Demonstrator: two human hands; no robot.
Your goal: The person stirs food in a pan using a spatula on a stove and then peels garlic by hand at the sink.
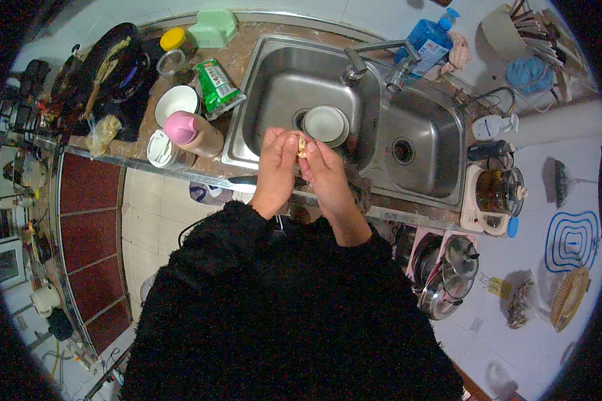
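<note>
My left hand (277,168) and my right hand (331,175) meet over the front edge of the stainless steel sink (276,65). Pinched between both thumbs and fingers is a small pale yellow piece of food (302,148), possibly a garlic clove. The fingers cover much of it. Just beyond my fingertips, stacked white bowls (324,123) rest in the larger basin, partly over its drain. What looks like a knife blade (242,180) lies at the counter's front edge, left of my left wrist.
Left of the sink stand a pink-topped bottle (200,134), a white lidded container (163,149), a white bowl (175,104) and a green packet (218,89). A black wok (123,42) sits farther left. The faucet (353,70) rises behind; a glass teapot (496,190) stands right.
</note>
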